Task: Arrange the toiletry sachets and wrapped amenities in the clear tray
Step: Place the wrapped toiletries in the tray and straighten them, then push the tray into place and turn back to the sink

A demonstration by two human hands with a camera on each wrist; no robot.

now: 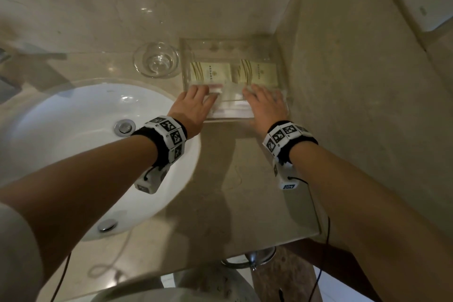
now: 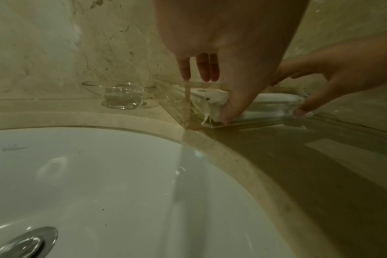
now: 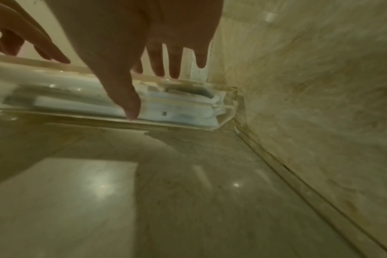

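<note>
A clear tray [image 1: 184,66] stands on the marble counter in the corner against the right wall. Two cream sachets [image 1: 210,73] [image 1: 260,73] lie flat side by side in its middle. White wrapped amenities [image 1: 231,103] lie along its front. My left hand [image 1: 204,95] is at the tray's front left and my right hand [image 1: 257,98] at its front right. Both have straight fingers reaching over the front rim. In the left wrist view the left thumb [image 2: 226,117] touches the tray wall [image 2: 187,104]. In the right wrist view the right thumb [image 3: 131,110] presses the front wall [image 3: 229,108].
A small glass bowl [image 1: 156,59] stands just left of the tray. The white sink [image 1: 81,149] with its metal drain [image 1: 125,127] fills the left. The marble wall [image 1: 343,86] rises directly right of the tray. The counter's front edge [image 1: 282,240] is near my forearms.
</note>
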